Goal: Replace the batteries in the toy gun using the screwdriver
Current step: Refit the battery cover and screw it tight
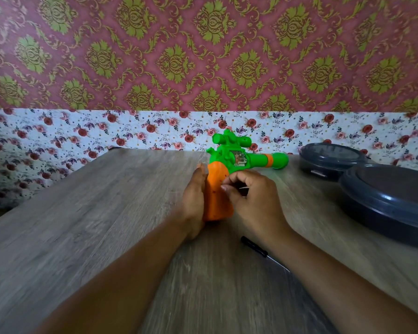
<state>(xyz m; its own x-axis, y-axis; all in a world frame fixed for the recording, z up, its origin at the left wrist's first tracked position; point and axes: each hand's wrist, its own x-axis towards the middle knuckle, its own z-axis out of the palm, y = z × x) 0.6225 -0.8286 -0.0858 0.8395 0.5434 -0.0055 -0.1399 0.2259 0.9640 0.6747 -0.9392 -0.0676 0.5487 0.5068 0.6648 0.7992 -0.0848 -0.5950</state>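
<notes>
Both hands are on the orange grip of the gun [237, 160] near the middle of the frame. The left hand [194, 196] lies with its fingers straight along the left side of the orange grip, touching it and steadying it. The right hand [251, 194] has its fingers curled against the right side of the same grip; something thin and light shows between its fingertips, but it is too small and blurred to tell what it is, so I cannot tell if the hand really pinches a thing.

From large to small: the table [82, 237], of grey wood pattern, fills the lower half of the frame. Behind it, across the upper part, is a wall [203, 44] with a red and gold pattern, and below that a white strip with roses. At the right edge of the frame stand two dark round containers with lids, the near container [391, 203] bigger in the picture, the far container [331, 160] just behind it and to the left. The gun has a green body with a scope on top and a barrel that points toward the right, to the far container. The screwdriver [256, 248] lies on the table in the lower middle, just beside the right wrist, black handle to the upper left, and no hand touches it.
</notes>
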